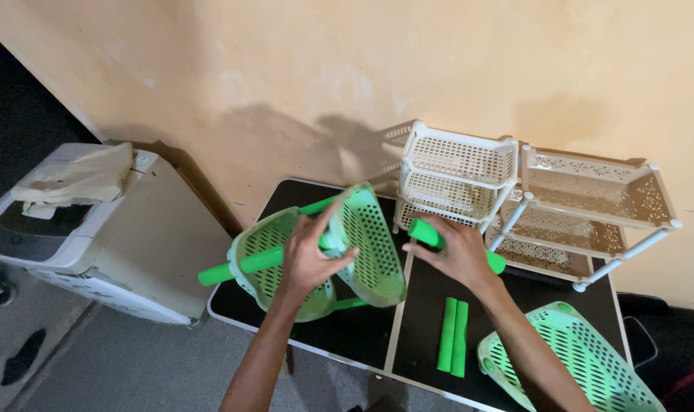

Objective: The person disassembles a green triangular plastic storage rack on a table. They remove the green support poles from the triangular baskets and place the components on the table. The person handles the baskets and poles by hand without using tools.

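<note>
My left hand grips the corner of a partly built green plastic rack, where two perforated green trays meet green tube posts. One long green post sticks out to the left from under that hand. In my right hand is another green tube, held slanted just right of the rack. Two loose green tubes lie side by side on the black table below my right wrist.
A loose green perforated tray lies at the table's front right. Stacked white baskets and a white tiered rack stand at the back by the yellow wall. A white machine with a cloth on it stands left of the table.
</note>
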